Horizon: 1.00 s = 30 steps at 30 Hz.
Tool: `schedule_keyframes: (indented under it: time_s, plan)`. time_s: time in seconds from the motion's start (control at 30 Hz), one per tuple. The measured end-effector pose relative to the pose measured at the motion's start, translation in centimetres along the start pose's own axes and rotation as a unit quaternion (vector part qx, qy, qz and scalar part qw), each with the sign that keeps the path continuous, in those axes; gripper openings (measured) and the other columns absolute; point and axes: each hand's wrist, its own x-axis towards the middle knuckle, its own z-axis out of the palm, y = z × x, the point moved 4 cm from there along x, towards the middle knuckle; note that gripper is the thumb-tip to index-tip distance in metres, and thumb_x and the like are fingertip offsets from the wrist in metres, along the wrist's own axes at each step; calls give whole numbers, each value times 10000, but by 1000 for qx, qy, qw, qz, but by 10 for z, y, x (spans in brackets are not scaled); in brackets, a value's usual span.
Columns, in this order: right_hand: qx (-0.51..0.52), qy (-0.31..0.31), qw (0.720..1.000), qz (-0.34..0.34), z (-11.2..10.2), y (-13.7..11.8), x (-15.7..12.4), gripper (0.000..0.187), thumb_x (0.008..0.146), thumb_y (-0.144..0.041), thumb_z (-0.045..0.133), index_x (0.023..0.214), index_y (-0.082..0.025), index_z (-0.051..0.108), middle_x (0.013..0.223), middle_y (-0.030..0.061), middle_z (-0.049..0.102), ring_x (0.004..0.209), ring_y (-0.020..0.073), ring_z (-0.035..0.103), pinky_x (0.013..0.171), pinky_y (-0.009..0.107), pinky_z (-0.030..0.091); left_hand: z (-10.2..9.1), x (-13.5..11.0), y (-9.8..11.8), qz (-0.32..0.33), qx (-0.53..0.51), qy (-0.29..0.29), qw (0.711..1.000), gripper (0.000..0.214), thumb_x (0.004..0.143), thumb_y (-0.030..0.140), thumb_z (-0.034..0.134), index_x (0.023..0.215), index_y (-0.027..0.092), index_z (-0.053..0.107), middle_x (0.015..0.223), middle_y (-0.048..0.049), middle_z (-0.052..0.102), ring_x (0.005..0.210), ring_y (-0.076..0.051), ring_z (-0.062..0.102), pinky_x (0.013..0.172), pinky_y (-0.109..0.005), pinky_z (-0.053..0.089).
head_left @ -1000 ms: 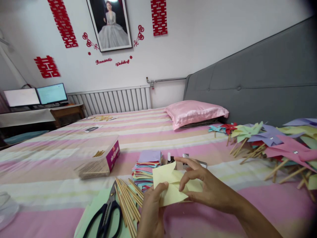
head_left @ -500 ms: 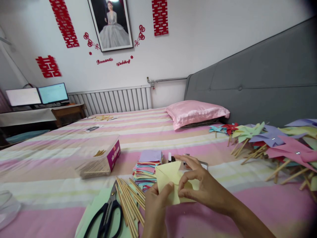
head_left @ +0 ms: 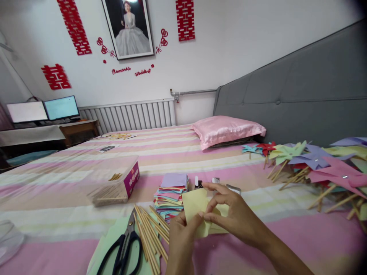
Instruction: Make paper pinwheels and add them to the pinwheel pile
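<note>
Both my hands hold a pale yellow paper square [head_left: 195, 204] low in the middle of the view, above a pink striped bed sheet [head_left: 71, 183]. My left hand [head_left: 180, 244] pinches the paper's lower edge with thumb and fingers. My right hand [head_left: 232, 217] comes in from the right and presses a folded corner toward the paper's middle with its fingertips. Just behind the paper lie a stack of coloured paper squares [head_left: 171, 193] and a small glue bottle [head_left: 196, 182].
Black scissors [head_left: 123, 248] and a bundle of wooden sticks [head_left: 150, 236] lie on a green sheet at the lower left. A box of sticks [head_left: 114, 183] sits further left. Finished paper pinwheels [head_left: 315, 164] pile up at the right by the grey headboard. A pink pillow [head_left: 226, 130] lies behind.
My right fingers have folded a corner of the yellow paper inward and now pinch it close to my left thumb. The paper looks smaller and more bunched.
</note>
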Motion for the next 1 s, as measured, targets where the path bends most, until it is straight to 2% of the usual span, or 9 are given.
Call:
schedule_keyframes:
  time_s: [0.23, 0.53, 0.67, 0.83, 1.0]
  plan:
    - [26, 2, 1000, 16, -1, 1, 1, 95, 662, -307, 665, 625, -220, 669, 1247, 46, 490, 1150, 245, 429, 963, 392, 294, 3, -3, 3, 1, -15, -21, 1000, 221, 633, 251, 685, 765, 74, 701, 550, -44, 645, 512, -134, 545, 555, -232, 376]
    - [62, 3, 997, 34, -2, 3, 1, 129, 651, -335, 673, 619, -214, 644, 1135, 57, 571, 1057, 245, 509, 928, 398, 323, 4, 0, 1, -30, -25, -46, 998, 305, 560, 318, 739, 725, 64, 704, 528, -58, 640, 448, -103, 501, 479, -202, 345]
    - [82, 7, 996, 44, -1, 4, 1, 139, 642, -310, 677, 636, -198, 595, 1082, 66, 604, 1039, 246, 522, 891, 384, 358, 7, -2, 4, -33, -38, -62, 997, 300, 580, 308, 726, 759, 67, 704, 561, -69, 658, 447, -102, 508, 473, -201, 351]
    - [156, -11, 986, 64, 2, 5, 0, 189, 638, -243, 673, 718, -199, 507, 1026, 42, 617, 845, 196, 599, 738, 310, 454, 15, -8, 10, -44, -53, -89, 994, 267, 592, 308, 708, 729, 79, 703, 548, -76, 663, 474, -144, 561, 472, -221, 374]
    - [176, -28, 981, 72, 5, 5, -2, 227, 648, -207, 648, 800, -211, 479, 1019, 22, 591, 667, 135, 566, 545, 229, 455, 10, -5, 7, -34, -23, -50, 998, 237, 575, 285, 697, 690, 78, 705, 524, -62, 650, 493, -156, 567, 480, -222, 379]
